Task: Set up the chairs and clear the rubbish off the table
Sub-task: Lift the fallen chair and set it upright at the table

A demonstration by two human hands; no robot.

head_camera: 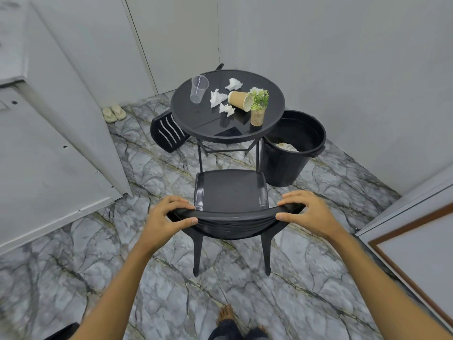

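A black plastic chair [231, 190] stands upright on the floor, its seat facing the round black table [196, 119]. My left hand [169, 215] grips the left end of the chair's backrest and my right hand [306, 212] grips the right end. On the table lie a clear plastic cup [198, 89], a brown paper cup [240, 100] tipped on its side, several crumpled white tissues [217, 98] and a small potted plant [258, 109]. A second black chair [166, 132] lies tipped over on the floor at the table's left.
A black bin [291, 153] with some paper inside stands right of the table. Pale slippers [114, 114] sit by the left wall. White doors and walls close in on both sides. My bare foot [226, 314] is on the marble floor behind the chair.
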